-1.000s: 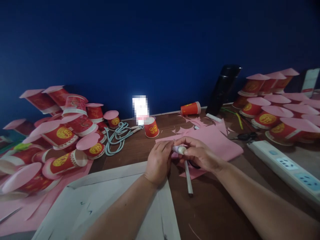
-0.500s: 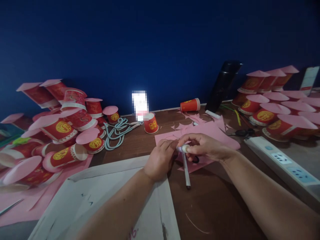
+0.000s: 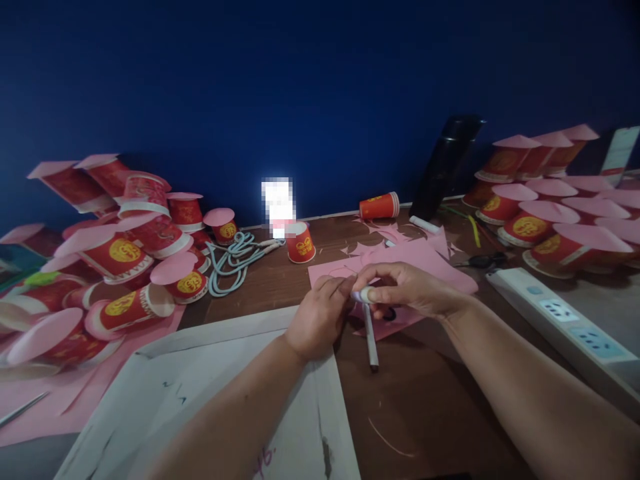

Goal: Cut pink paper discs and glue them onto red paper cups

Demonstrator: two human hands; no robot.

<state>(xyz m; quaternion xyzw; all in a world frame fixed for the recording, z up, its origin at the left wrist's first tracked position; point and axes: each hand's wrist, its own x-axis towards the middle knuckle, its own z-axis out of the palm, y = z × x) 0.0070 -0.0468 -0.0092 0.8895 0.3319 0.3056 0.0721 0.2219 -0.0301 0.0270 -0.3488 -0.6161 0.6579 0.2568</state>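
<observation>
My left hand [image 3: 319,315] and my right hand [image 3: 406,289] meet over the brown table, both pinched on a small white tube-like thing [image 3: 363,294], perhaps a glue stick. Fingers of both hands are closed round it. Just below them a pen [image 3: 371,339] lies on the table, its tip toward me. A pink paper sheet [image 3: 425,263] lies under and behind the hands, with cut pink scraps at its far edge. Something dark, partly hidden, lies under my right hand.
Red paper cups with pink paper discs pile up at the left [image 3: 120,253] and right [image 3: 530,227]. A single cup [image 3: 301,242] stands upside down, another [image 3: 380,206] lies sideways. A coiled cable [image 3: 235,260], white power strip [image 3: 565,317], scissors [image 3: 483,261], dark bottle [image 3: 445,170], grey cardboard [image 3: 220,400].
Both hands keep their pinch on the white tube. The view has shifted slightly; the hands sit a little higher in the picture. The pen has not moved on the table.
</observation>
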